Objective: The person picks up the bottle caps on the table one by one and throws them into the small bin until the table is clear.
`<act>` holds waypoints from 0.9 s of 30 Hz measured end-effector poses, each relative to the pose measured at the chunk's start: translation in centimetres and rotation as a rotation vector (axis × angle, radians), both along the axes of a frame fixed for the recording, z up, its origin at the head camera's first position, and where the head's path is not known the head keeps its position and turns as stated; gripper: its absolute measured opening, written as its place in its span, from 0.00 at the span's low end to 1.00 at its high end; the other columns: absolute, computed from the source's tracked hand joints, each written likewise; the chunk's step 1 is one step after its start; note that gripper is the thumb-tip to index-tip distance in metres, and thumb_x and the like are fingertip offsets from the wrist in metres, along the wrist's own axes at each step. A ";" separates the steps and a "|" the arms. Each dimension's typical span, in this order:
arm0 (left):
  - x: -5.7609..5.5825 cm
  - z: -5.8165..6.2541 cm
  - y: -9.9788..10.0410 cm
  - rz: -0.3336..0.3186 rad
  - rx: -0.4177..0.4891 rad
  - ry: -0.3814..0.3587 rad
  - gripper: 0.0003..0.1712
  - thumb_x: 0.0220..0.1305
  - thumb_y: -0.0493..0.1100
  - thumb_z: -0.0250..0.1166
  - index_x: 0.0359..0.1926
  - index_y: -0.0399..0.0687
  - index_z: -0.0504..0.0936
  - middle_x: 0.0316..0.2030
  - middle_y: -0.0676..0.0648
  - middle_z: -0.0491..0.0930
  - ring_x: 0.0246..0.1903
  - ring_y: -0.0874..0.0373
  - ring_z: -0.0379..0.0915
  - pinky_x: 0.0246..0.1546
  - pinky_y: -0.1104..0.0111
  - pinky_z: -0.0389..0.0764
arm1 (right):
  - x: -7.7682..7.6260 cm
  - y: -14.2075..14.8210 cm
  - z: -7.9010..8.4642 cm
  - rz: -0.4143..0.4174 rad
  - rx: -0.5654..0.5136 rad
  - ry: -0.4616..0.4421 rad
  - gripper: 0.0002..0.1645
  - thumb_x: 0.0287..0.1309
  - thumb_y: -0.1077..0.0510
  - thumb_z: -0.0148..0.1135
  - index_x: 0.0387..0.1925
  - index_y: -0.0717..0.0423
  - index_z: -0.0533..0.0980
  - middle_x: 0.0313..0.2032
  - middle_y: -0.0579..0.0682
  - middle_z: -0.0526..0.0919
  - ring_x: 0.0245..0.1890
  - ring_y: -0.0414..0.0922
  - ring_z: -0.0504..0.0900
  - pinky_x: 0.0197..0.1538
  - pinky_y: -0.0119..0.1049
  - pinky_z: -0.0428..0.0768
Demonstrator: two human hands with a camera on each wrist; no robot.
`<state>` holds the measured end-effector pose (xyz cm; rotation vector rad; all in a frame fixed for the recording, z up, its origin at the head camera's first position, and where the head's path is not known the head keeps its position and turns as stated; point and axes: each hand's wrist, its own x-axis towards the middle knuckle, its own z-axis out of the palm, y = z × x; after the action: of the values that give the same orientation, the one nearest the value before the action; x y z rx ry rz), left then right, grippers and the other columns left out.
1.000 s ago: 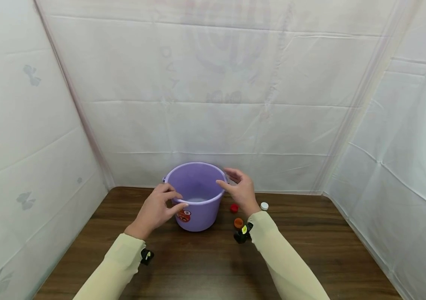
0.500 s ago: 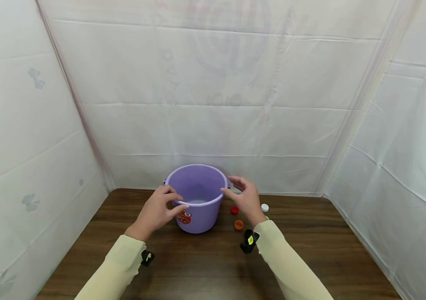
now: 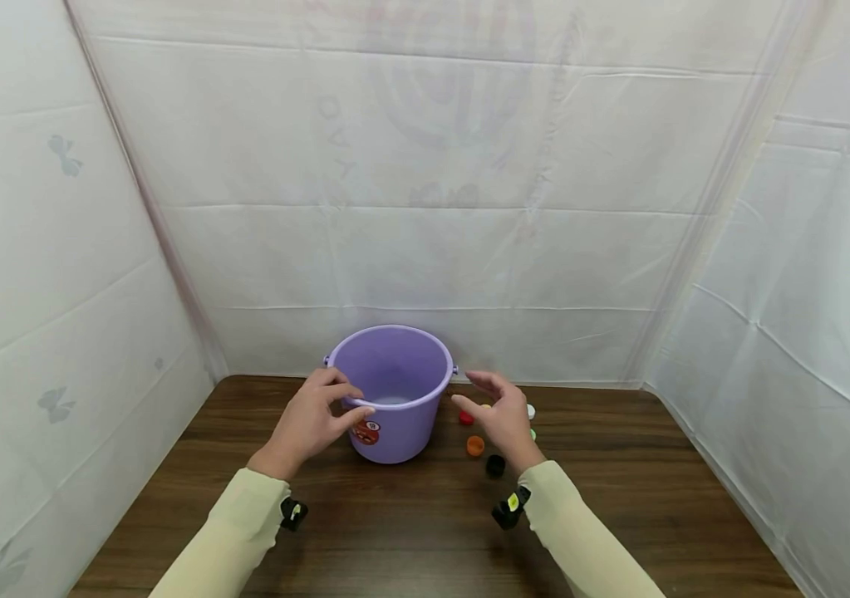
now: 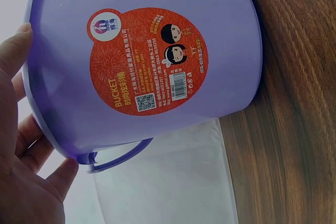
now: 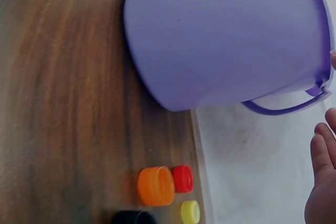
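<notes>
A purple bucket (image 3: 402, 428) with a red label stands upright at the back of the wooden table. My left hand (image 3: 312, 413) holds its near left rim, thumb outside and fingers over the edge. In the left wrist view the thumb (image 4: 16, 45) lies at the rim, the other fingers behind it. My right hand (image 3: 503, 415) hovers right of the bucket, fingers parted and holding nothing. Under and around it lie an orange bottle cap (image 3: 475, 446), a red cap (image 3: 466, 419) and a black cap (image 3: 495, 466). A yellow cap (image 5: 190, 212) shows in the right wrist view.
A white cap (image 3: 531, 411) and a green cap (image 3: 533, 434) show partly behind the right hand. The bucket's handle (image 5: 283, 111) hangs down at its far side. White sheeting (image 3: 425, 249) walls the table (image 3: 395, 531) at back and sides.
My right hand has moved off the bucket's right rim, rightward and toward me, uncovering the black cap and part of the green one. The left hand has stayed at the rim.
</notes>
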<state>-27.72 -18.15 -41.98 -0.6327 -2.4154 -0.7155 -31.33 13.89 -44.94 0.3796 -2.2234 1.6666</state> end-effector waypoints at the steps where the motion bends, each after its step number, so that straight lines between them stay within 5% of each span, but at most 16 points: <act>1: 0.0 0.0 0.0 0.000 0.001 -0.001 0.12 0.53 0.52 0.81 0.35 0.54 0.90 0.35 0.54 0.77 0.42 0.59 0.69 0.41 0.61 0.78 | 0.1 0.1 -0.2 0.000 -0.001 -0.002 0.30 0.50 0.51 0.82 0.55 0.55 0.83 0.55 0.53 0.87 0.60 0.51 0.84 0.66 0.54 0.77; 14: -0.2 0.0 0.1 0.001 -0.001 -0.001 0.12 0.53 0.52 0.81 0.35 0.54 0.90 0.36 0.54 0.77 0.42 0.59 0.69 0.41 0.61 0.78 | 1.3 1.9 -3.2 -0.035 0.057 -0.010 0.25 0.50 0.51 0.82 0.50 0.49 0.84 0.53 0.53 0.88 0.55 0.53 0.86 0.60 0.50 0.82; 27: -0.2 0.0 0.1 0.009 -0.005 -0.006 0.12 0.54 0.53 0.81 0.34 0.55 0.90 0.36 0.55 0.77 0.42 0.59 0.69 0.41 0.62 0.78 | 2.2 3.1 -5.4 -0.041 0.048 -0.036 0.27 0.46 0.55 0.84 0.49 0.57 0.84 0.52 0.57 0.88 0.55 0.59 0.85 0.59 0.52 0.81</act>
<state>-27.93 -18.09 -42.03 -0.6230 -2.4245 -0.7084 -29.14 17.02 -50.31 0.3156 -2.2857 1.6136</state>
